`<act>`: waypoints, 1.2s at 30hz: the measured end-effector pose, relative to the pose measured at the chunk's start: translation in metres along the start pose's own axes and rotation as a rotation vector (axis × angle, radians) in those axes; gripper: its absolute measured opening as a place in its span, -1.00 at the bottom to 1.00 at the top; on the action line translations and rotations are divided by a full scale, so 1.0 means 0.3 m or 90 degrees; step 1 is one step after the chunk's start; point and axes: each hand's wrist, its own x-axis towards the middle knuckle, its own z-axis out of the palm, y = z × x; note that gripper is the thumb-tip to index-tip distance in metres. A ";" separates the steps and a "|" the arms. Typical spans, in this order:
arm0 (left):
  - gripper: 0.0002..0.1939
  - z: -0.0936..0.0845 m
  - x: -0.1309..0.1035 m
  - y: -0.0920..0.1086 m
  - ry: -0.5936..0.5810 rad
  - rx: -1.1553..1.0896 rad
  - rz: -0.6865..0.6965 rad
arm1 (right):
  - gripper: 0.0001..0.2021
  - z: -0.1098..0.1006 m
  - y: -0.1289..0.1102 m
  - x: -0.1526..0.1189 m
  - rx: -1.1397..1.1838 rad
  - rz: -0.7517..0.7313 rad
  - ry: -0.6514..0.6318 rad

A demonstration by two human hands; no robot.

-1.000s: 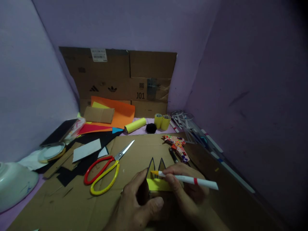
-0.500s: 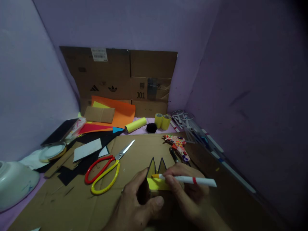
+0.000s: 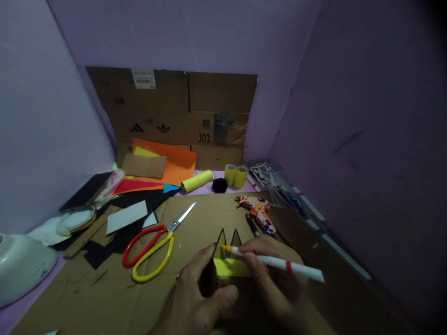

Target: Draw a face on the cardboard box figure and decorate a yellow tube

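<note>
Low in the head view, my left hand (image 3: 204,291) is curled round the left side of a small yellow paper piece (image 3: 230,267), thumb in front. Two upright pointed flaps (image 3: 220,246) with dark outlines rise from its back edge. My right hand (image 3: 274,274) pinches a white marker-like stick (image 3: 293,266) with a red band and an orange tip. The tip lies at the base of the left flap, near the gap between the two points; whether it touches cannot be made out. The lower part of the yellow piece is in shadow and partly hidden by my left hand.
Scissors (image 3: 171,228) with red and yellow handles lie left of my hands on the cardboard (image 3: 115,298). A floral glue gun (image 3: 260,211) and a black pen (image 3: 252,225) are beyond my right hand. Yellow rolls (image 3: 197,181) and a black pompom (image 3: 220,185) sit behind.
The stick's orange tip has shifted slightly up on the left flap, and its rear end has swung lower and to the right. My left hand and the yellow piece have hardly moved.
</note>
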 end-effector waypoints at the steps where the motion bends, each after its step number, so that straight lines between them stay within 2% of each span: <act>1: -0.32 0.000 0.000 0.002 -0.009 -0.005 0.002 | -0.87 0.002 0.001 0.000 -0.002 -0.001 0.005; 6: -0.27 -0.005 -0.003 0.009 0.012 0.017 -0.031 | -0.87 0.010 0.001 0.005 0.012 0.004 -0.021; 12: -0.36 -0.009 -0.003 0.017 -0.015 0.011 0.009 | -0.85 0.005 -0.001 0.001 0.013 0.007 0.029; 17: -0.29 -0.010 -0.007 0.000 0.013 0.023 -0.029 | -0.87 0.002 -0.003 0.001 -0.002 0.027 -0.025; 22: -0.34 -0.009 -0.002 0.003 -0.012 0.011 0.001 | -0.87 0.003 0.002 0.001 0.003 -0.005 0.028; 27: -0.31 -0.006 -0.004 0.000 0.024 0.030 -0.020 | -0.87 0.002 -0.003 0.004 0.006 0.009 -0.007; 32: -0.36 -0.008 -0.003 0.012 -0.019 0.021 -0.001 | -0.88 0.004 -0.003 0.003 0.004 0.012 0.025; 36: -0.32 -0.007 -0.003 0.027 0.007 0.031 -0.025 | -0.89 0.007 0.004 -0.004 0.013 0.011 -0.014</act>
